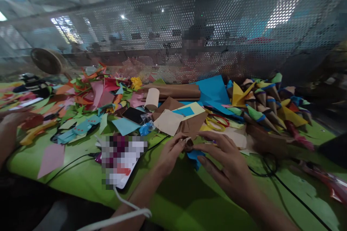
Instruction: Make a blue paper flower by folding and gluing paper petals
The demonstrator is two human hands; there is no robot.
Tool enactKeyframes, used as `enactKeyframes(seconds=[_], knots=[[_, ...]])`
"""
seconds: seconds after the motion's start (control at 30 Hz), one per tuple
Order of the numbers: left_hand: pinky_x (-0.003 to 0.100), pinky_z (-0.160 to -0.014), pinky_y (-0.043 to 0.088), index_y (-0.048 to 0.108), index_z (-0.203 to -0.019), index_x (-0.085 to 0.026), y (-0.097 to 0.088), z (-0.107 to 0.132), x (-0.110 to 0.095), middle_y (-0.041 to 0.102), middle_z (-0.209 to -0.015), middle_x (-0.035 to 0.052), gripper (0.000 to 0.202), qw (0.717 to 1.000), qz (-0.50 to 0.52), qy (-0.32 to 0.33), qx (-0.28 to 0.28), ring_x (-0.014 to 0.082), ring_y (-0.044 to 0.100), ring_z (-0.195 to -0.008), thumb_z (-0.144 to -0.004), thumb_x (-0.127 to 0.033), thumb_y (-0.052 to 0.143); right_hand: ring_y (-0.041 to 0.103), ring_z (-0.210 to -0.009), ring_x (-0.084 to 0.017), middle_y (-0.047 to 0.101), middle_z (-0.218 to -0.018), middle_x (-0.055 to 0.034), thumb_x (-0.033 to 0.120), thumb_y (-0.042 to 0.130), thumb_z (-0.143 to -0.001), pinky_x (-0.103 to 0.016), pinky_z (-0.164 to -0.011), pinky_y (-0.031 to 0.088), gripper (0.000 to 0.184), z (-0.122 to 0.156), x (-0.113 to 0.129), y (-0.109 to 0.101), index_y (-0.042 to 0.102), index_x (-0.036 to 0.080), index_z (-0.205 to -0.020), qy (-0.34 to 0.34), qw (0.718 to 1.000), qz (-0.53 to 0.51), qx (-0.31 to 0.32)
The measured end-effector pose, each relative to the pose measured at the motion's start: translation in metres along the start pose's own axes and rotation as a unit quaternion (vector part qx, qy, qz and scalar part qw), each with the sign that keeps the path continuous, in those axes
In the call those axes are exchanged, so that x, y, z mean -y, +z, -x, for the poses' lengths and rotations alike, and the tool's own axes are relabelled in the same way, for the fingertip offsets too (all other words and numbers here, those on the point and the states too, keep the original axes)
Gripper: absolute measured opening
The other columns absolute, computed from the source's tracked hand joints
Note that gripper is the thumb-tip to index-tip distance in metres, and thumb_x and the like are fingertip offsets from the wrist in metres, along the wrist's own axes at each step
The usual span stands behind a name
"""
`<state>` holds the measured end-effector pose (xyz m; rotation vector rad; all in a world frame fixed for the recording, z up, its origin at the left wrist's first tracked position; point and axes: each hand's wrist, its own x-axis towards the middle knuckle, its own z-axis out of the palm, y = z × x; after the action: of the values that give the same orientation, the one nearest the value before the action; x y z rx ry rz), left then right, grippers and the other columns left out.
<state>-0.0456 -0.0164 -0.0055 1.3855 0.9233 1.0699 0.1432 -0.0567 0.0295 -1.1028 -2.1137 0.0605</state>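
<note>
My left hand (pixel 172 151) is closed, pinching a small rolled brown paper piece (pixel 189 145) between thumb and fingers, above the green table. Just right of it my right hand (pixel 223 158) has its fingers spread, index fingertip close to the roll and thumb apart from it. A blue paper piece (pixel 195 156) sits below the roll, beside the right thumb; whether it is joined to the roll I cannot tell. Beyond the hands lie a beige paper sheet (pixel 168 122) and brown paper sheets (pixel 193 123).
Left of my arm is a phone (pixel 127 162) with a white cable. Paper scraps (pixel 100 95) heap up at the back left. Paper cones (pixel 260 113) pile at the right, near a glue gun (pixel 325 178) and black cable. Another person's hand (pixel 12 126) is at far left.
</note>
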Motion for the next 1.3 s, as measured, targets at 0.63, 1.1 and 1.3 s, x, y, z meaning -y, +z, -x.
enactKeyframes(seconds=[0.63,1.1,1.3], knots=[[0.024,-0.07,0.04,0.059,-0.083,-0.017,0.003,-0.002,-0.001,0.051,-0.075,-0.0008,0.023,0.998,0.064,0.006,0.028,0.0131,0.045,-0.071,-0.087,-0.039,0.058,0.052,-0.115,-0.026,0.058,-0.127,-0.0075,0.018,0.056,-0.093,-0.044,-0.091,0.045,0.024,0.001,0.0,0.01,0.064,0.028,-0.113,-0.009,1.0,-0.017,-0.017],[0.031,-0.088,0.045,0.063,-0.112,-0.017,0.0,0.004,0.0,0.062,-0.1,0.0044,0.027,0.995,-0.031,0.059,0.076,0.0197,0.055,-0.095,-0.092,-0.03,0.05,0.049,-0.122,-0.032,0.054,-0.137,-0.0126,0.017,0.058,-0.086,-0.052,-0.099,0.043,0.041,0.002,0.005,0.026,0.056,0.02,-0.126,0.012,0.998,0.011,0.066],[0.032,-0.084,0.047,0.063,-0.103,-0.016,0.001,0.0,0.009,0.062,-0.097,0.0067,0.027,0.997,0.02,0.046,0.066,0.0204,0.056,-0.093,-0.091,-0.038,0.052,0.05,-0.121,-0.028,0.055,-0.135,-0.0108,0.022,0.054,-0.094,-0.047,-0.097,0.045,0.03,0.0,0.002,0.019,0.059,0.023,-0.124,0.006,0.999,-0.023,0.025]])
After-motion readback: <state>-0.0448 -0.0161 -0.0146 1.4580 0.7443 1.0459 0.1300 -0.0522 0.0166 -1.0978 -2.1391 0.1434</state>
